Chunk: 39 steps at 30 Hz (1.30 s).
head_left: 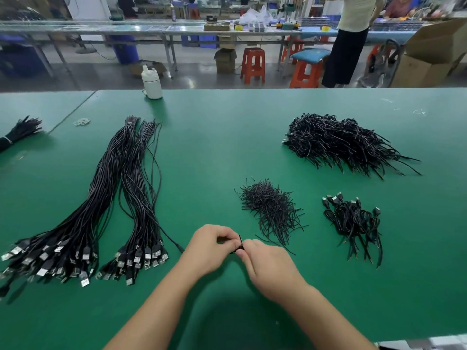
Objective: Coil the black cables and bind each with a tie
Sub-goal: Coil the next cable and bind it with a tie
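My left hand (pixel 211 248) and my right hand (pixel 267 266) meet low in the middle of the green table. Between their fingertips sits a small coiled black cable (pixel 236 245), mostly hidden by the fingers, and both hands pinch it. A thin black tie (pixel 240 242) stands up at the coil, by my right fingertips. Two long bundles of uncoiled black USB cables (pixel 121 188) lie to the left, plugs toward me. A heap of loose black ties (pixel 271 208) lies just beyond my right hand.
A small pile of bound coils (pixel 353 221) lies to the right, a large pile of them (pixel 338 142) further back right. A white bottle (pixel 152 83) stands at the far table edge. Another cable bundle (pixel 17 133) lies far left. Stools and a standing person are beyond.
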{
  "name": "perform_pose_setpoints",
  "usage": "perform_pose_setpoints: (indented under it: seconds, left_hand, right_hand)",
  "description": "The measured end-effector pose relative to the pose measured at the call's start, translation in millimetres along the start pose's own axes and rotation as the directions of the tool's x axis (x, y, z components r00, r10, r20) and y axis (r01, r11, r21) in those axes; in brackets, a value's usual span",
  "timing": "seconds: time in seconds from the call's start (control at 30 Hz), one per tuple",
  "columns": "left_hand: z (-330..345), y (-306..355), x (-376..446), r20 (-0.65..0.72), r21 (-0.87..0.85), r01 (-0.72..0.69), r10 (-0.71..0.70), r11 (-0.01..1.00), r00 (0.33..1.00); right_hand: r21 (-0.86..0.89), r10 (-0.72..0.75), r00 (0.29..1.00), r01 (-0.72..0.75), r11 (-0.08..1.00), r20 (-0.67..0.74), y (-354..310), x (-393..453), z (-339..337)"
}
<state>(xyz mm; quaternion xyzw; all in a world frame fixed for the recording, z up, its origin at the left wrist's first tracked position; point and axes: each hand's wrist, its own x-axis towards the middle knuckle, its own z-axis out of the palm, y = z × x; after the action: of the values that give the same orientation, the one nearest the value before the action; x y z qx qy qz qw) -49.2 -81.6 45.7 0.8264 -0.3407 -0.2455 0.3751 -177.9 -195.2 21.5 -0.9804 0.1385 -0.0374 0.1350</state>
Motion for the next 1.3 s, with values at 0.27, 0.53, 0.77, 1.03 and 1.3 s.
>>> perform_pose_setpoints:
  seconds: [0.27, 0.53, 0.77, 1.03, 1.3]
  left_hand:
    - [-1.7, -11.5, 3.9, 0.077, -0.168, 0.112, -0.100, 0.979, 0.992]
    - [4.7, -12.6, 6.2, 0.070, -0.092, 0.146, -0.140, 0.985, 0.988]
    - [-5.1, -12.3, 9.9, 0.167, 0.084, 0.075, -0.088, 0.994, 0.982]
    - [-3.4, -8.4, 6.5, 0.153, 0.307, -0.085, 0.038, 0.948, 0.987]
    - [-9.8, -5.0, 13.7, -0.138, 0.116, 0.104, -0.088, 0.988, 0.987]
  right_hand:
    - [-0.096, -0.093, 0.996, 0.092, 0.991, 0.000, -1.9, 0.6, 7.7]
    - [-0.237, -0.165, 0.986, 0.165, 0.957, 0.020, -0.5, 2.9, 14.9]
    - [-0.223, -0.174, 0.983, 0.181, 0.958, 0.051, -2.7, 8.4, 14.5]
    - [-0.277, -0.196, 0.973, 0.222, 0.935, 0.121, -2.1, 13.1, 8.1]
    - [-0.288, -0.349, 0.869, 0.254, 0.923, -0.352, 5.5, 29.0, -22.6]
